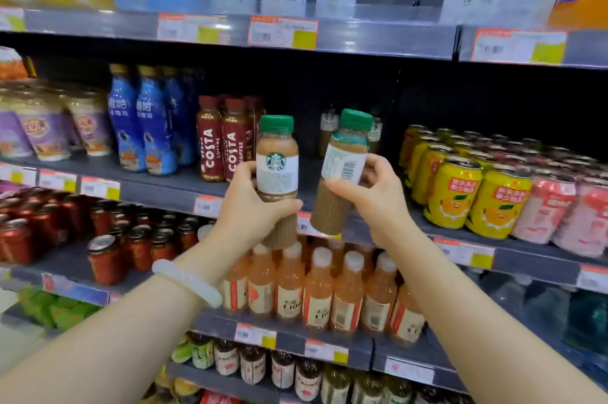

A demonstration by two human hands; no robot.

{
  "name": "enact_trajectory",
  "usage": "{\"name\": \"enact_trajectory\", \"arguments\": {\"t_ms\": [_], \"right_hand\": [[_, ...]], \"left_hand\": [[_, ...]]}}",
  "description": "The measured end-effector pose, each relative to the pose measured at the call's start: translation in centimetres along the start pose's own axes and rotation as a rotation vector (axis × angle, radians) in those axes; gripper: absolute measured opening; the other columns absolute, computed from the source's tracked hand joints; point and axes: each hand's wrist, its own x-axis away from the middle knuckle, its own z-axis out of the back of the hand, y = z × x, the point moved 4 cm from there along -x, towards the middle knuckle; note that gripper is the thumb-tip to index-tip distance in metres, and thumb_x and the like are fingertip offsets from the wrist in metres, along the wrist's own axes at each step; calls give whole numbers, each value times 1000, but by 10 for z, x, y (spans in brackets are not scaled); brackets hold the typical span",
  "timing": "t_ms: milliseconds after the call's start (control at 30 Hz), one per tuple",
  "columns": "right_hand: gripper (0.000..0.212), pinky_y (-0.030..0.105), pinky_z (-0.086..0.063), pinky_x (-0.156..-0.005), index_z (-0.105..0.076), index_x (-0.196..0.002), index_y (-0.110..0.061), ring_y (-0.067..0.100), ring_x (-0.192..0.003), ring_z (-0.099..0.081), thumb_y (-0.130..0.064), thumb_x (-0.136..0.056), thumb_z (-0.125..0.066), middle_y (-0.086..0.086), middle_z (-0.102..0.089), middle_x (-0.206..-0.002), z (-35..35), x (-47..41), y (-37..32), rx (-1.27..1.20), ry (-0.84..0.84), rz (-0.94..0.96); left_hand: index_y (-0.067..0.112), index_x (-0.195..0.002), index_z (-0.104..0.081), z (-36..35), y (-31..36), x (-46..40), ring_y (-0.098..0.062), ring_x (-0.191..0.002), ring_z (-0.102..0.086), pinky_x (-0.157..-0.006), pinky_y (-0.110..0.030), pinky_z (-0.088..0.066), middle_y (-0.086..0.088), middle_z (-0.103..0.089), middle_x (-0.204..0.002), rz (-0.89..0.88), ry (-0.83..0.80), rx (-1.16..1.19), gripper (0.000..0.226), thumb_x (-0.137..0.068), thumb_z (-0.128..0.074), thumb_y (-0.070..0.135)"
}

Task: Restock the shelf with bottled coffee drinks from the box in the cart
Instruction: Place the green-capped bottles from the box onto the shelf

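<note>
Two hands raised in front of a store shelf [171, 188], each gripping one bottled coffee drink.

Left hand [250, 206]: closed around the lower half of the left coffee bottle [277, 173]. Bottle upright, green cap, white label with green round logo facing the camera. White bangle [187, 282] on the left wrist.

Right hand [378, 196]: thumb and fingers pinched on the middle of the right coffee bottle [342, 173]. Bottle tilted, cap leaning right; barcode side of the label faces the camera. Ribbed brown lower body hangs free below the hand.

The two bottles are close together but not touching, held in the air before a dark gap on the middle shelf. At the back of that gap stand a few similar bottles [329, 130], dim and hard to read.

Left of the gap: red Costa Coffee bottles [222, 143], then blue bottles [144, 127]. Right of the gap: yellow orange-drink cans [473, 196], then pink cans [559, 212]. Shelf below: pale orange bottles with white caps [316, 291] and dark red jars [108, 259].
</note>
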Motion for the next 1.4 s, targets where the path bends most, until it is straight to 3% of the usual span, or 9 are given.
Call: {"name": "enact_trajectory", "arguments": {"t_ms": [167, 400, 633, 733, 800, 967, 1167, 1400], "right_hand": [[59, 16, -48, -67, -46, -120, -19, -4, -86, -55, -14, -73, -79, -14, -57, -99, 5, -80, 20, 25, 44, -12], [52, 0, -44, -54, -47, -116, -13, -7, -74, -50, -6, -74, -78, -13, -52, -89, 9, -147, 56, 64, 98, -24], [51, 7, -49, -59, -45, -105, -19, 1, -79, -56, -1, -71, -78, -7, -57, -90, 11, -180, 79, 62, 157, -12], [55, 17, -51, -70, -45, -108, -20, 12, -89, -61, -2, -69, -80, 2, -62, -102, 10, -186, 92, 47, 192, -32], [55, 23, -51, -75, -45, -105, -23, 11, -89, -62, -3, -68, -81, 2, -62, -102, 9, -187, 100, 72, 217, -50], [57, 22, -51, -77, -43, -110, -20, 2, -86, -59, -3, -70, -79, -10, -59, -94, 7, -187, 105, 109, 253, -42], [58, 25, -52, -82, -41, -112, -26, 1, -92, -59, -12, -72, -80, -13, -60, -98, 5, -186, 111, 183, 289, -35], [51, 24, -51, -82, -42, -102, -31, 1, -92, -60, -13, -72, -79, -11, -61, -100, 5, -186, 118, 167, 273, -59]], "left_hand": [[16, -120, -41, -28, -4, -70, -12, -94, -57, -86, -33, -48, 4, -57, -105, -1, -4, -4, 68, -66, -82, 11], [15, -112, -42, -63, -31, -140, -21, -99, -60, -88, -37, -50, -6, -60, -108, 6, 38, 56, 66, -63, -83, 4], [10, -119, -42, -90, -39, -187, -16, -90, -56, -80, -28, -45, 1, -56, -98, 16, -6, 102, 67, -65, -82, 3], [12, -119, -42, -101, -44, -205, -18, -95, -58, -86, -32, -48, -1, -58, -101, 9, -41, 126, 69, -64, -83, 5], [13, -119, -42, -108, -47, -216, -18, -97, -59, -88, -35, -49, 0, -59, -101, 5, -74, 138, 70, -63, -83, 4], [12, -115, -45, -119, -50, -235, -18, -90, -62, -77, -30, -49, 0, -61, -96, -18, -91, 197, 64, -63, -82, 2], [8, -123, -42, -133, -58, -249, -18, -94, -59, -79, -28, -46, -3, -59, -102, -14, -85, 222, 69, -66, -80, 0], [8, -120, -43, -149, -68, -264, -21, -91, -58, -82, -29, -46, -1, -56, -97, 21, -57, 188, 64, -67, -79, 3]]}}
